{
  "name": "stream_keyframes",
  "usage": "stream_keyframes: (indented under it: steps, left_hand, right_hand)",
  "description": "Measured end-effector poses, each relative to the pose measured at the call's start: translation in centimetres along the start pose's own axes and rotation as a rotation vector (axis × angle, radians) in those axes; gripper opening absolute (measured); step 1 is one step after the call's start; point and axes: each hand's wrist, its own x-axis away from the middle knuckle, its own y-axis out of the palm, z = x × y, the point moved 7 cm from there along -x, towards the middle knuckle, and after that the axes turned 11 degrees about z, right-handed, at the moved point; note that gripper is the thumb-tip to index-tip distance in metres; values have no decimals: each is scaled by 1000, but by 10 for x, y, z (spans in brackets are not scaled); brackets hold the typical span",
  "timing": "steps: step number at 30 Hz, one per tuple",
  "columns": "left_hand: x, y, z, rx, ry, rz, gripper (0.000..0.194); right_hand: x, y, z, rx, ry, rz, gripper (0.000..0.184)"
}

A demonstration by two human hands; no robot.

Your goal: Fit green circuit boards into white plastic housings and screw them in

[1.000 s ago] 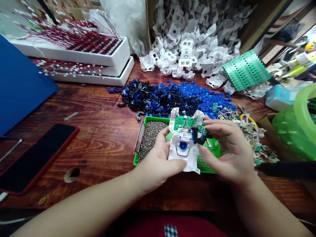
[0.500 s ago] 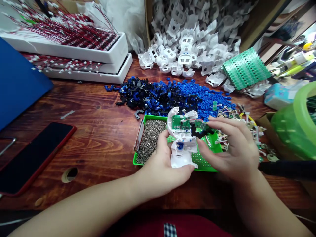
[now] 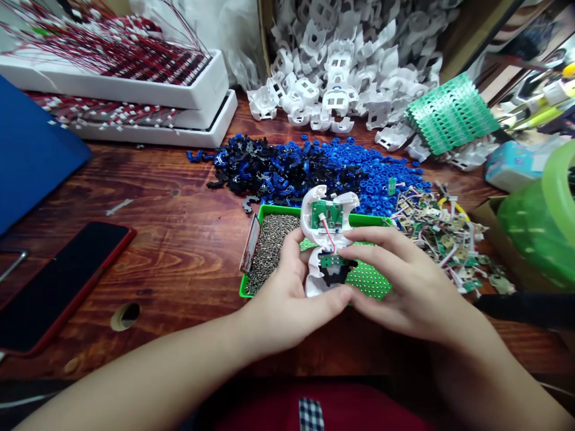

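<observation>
My left hand (image 3: 299, 305) is closed round a white plastic housing (image 3: 309, 230), thumb along its lower edge. Inside the upper part of the housing sits a green circuit board (image 3: 327, 214). A red and white wire (image 3: 329, 234) runs from it down to a small green board (image 3: 330, 261) in the lower part. Beneath that small board lies a black plastic bracket (image 3: 333, 275). My right hand (image 3: 399, 275) has its fingers closed at the right side of the bracket and small board, pressing them against the housing; its fingertips are partly hidden.
Below the hands is a green tray (image 3: 242, 288) with many small screws (image 3: 274, 245). Behind lie black and blue brackets (image 3: 269, 167), blue rings (image 3: 372, 164) and white housings (image 3: 336, 90). Wired boards (image 3: 442, 233) lie right, a phone (image 3: 58, 287) left.
My right hand has moved left and down, bringing the black bracket and small board from beside the housing into its lower part. The wire now hangs downward across the housing.
</observation>
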Motion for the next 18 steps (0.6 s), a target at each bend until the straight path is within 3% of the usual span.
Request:
stream_keyframes:
  steps: [4,9,14,16,18]
  left_hand:
    - [-3,-3,1,0,54,69,44]
    - [-6,-9,4,-143,169,172,48]
    - [-9,-10,1,-132,115,181,49]
    - [-9,-10,2,-90,111,178,49]
    - [-8,-10,3,-44,116,180,48]
  right_hand:
    - [2,1,-7,73,-43,-8,36]
    - [1,5,-12,126,-77,-38,36]
    - [1,5,-14,88,-109,-52,37]
    - [0,-2,-11,26,-31,31,37]
    - [2,-12,5,-84,211,201,34]
